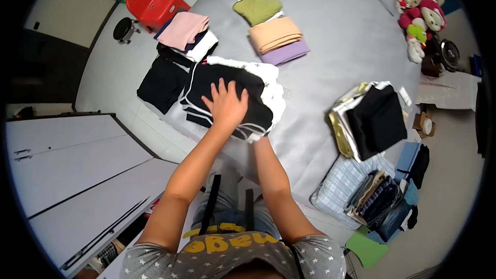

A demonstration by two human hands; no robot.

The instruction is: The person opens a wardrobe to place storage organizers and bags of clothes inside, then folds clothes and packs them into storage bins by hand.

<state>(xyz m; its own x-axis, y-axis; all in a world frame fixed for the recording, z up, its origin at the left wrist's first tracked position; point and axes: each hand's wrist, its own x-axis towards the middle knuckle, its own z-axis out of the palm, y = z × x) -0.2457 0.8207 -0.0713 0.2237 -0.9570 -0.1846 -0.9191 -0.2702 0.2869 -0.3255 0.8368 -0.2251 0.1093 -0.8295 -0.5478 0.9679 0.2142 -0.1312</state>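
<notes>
A black garment with white trim (pixel 250 85) lies over white clothing (pixel 271 95) near the bed's front edge. My left hand (pixel 226 104) rests flat on top of the black garment with its fingers spread. The other forearm reaches up to the garment's near edge, and its hand is hidden beneath the cloth. Since the arms do not cross, the spread hand on the left side of the view is my left one. Beside the garment on the left is a folded black piece of clothing (pixel 161 83).
Behind are a pile with a pink cloth (pixel 183 30) and another with orange (pixel 275 34), purple and green cloths. Black clothes (pixel 377 121) lie stacked at right, above folded trousers (pixel 380 196). A red chair (pixel 155 8) stands at back left; plush toys (pixel 426 18) sit at back right.
</notes>
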